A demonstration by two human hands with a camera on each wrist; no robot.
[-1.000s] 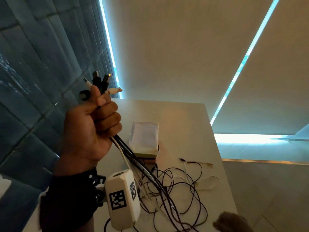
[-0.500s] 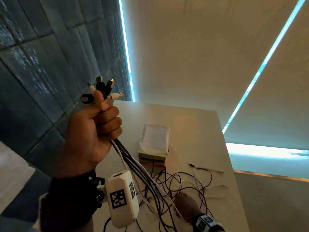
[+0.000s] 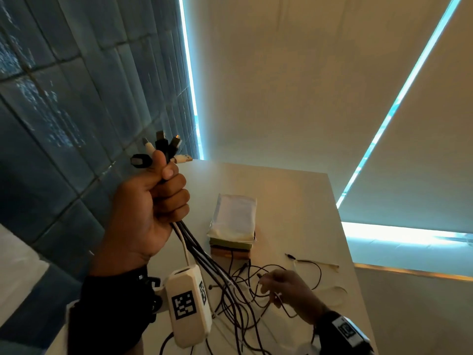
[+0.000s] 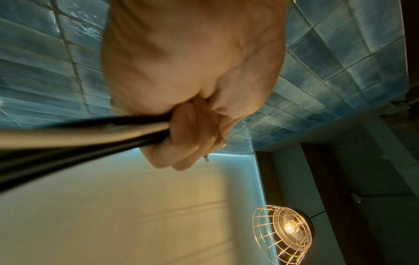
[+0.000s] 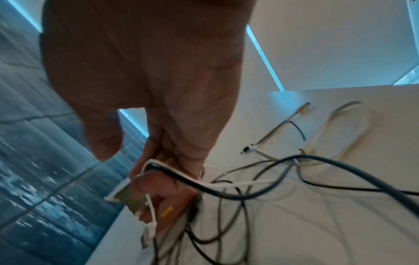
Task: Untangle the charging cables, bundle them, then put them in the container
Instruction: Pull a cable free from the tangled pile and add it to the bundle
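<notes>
My left hand (image 3: 153, 201) is raised above the table and grips a bunch of black and white charging cables (image 3: 204, 260). Their plugs (image 3: 161, 147) stick out above my fist. In the left wrist view my curled fingers (image 4: 188, 134) wrap round the cables (image 4: 79, 136). The cables run down into a tangle (image 3: 245, 308) on the white table (image 3: 294, 196). My right hand (image 3: 286, 288) is low in the tangle. In the right wrist view its fingers (image 5: 158, 184) curl round a white cable (image 5: 172, 168) and a black one. A small box with a white top (image 3: 234, 221) stands behind the tangle.
A blue tiled wall (image 3: 64, 124) runs along the table's left side. The table's right edge (image 3: 343, 239) drops off beside a pale blind. Loose white and black cable ends (image 5: 340, 129) lie on the table to the right. A wire-cage lamp (image 4: 283, 231) shows in the left wrist view.
My right hand has come up from the bottom edge of the view into the tangle and taken hold of cables. My left hand keeps the bunch raised.
</notes>
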